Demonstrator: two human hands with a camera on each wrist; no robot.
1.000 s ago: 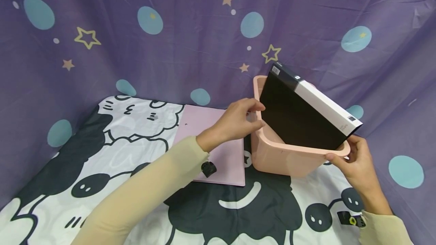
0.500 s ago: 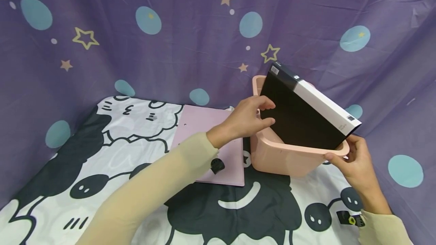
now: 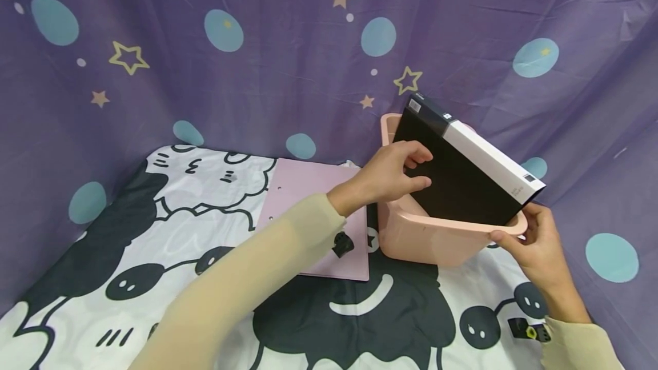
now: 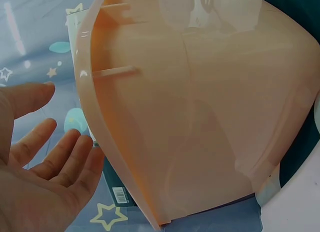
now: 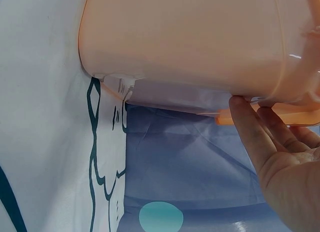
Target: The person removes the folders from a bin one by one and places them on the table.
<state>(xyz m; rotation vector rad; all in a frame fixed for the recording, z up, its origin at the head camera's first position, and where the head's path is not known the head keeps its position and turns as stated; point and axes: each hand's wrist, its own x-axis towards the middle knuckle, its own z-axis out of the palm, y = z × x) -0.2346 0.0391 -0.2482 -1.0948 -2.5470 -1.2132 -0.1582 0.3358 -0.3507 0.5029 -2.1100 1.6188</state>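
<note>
A pink plastic bin (image 3: 432, 244) stands at the right of the patterned cloth. Inside it leans a thick black binder (image 3: 457, 181), tilted, its black-and-white spine facing up and sticking out over the rim. My left hand (image 3: 393, 170) reaches over the bin's left rim in front of the binder's cover, fingers apart and loosely bent, holding nothing. In the left wrist view the left hand (image 4: 55, 162) shows beside the bin wall (image 4: 190, 117). At the front right corner, my right hand (image 3: 537, 247) grips the bin's rim; some of its fingertips are hidden behind the rim.
A flat pink folder (image 3: 313, 179) lies on the cloth left of the bin, partly covered by my left arm. Behind everything hangs a purple curtain (image 3: 298, 73) with stars and blue spots. The bed-like surface (image 3: 169, 250) carries a black-and-white cartoon print.
My left hand has moved right, from the bin's left rim to in front of the binder's cover. The right hand, bin and binder look the same.
</note>
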